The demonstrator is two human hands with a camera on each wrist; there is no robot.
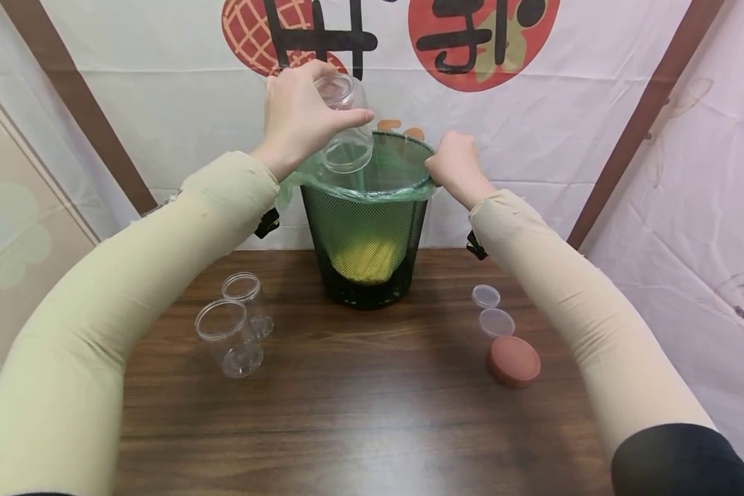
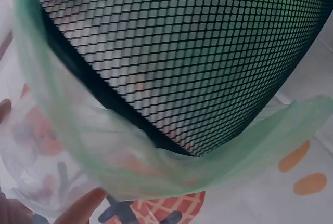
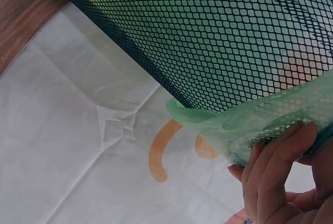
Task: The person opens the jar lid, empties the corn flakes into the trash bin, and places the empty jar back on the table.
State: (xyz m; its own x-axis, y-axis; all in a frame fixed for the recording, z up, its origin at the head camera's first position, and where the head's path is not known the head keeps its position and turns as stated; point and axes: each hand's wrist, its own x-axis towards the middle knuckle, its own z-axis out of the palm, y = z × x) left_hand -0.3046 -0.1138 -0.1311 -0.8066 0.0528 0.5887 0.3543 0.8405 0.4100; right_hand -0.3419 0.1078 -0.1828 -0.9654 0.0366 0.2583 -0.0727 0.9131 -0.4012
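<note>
My left hand [image 1: 300,114] grips a clear plastic jar [image 1: 349,148] between thumb and fingers, tilted above the near left part of the bin's opening. The bin is a black mesh wastebasket [image 1: 313,227] lined with a green plastic bag [image 1: 372,196] folded over its rim. Something yellow [image 1: 366,262] shows through the mesh near the bottom. At the rim's right side my right hand [image 1: 459,165] holds the bag's edge, and in the right wrist view its curled fingers [image 3: 276,172] pinch the green film. Part of the jar lies behind the left fingers.
Two more clear jars, a nearer one [image 1: 223,337] and a farther one [image 1: 246,289], stand on the left of the wooden table [image 1: 347,399]. On the right lie two translucent lids [image 1: 497,322] and a round reddish-brown piece [image 1: 514,359]. A printed white cloth [image 1: 502,138] hangs behind the bin.
</note>
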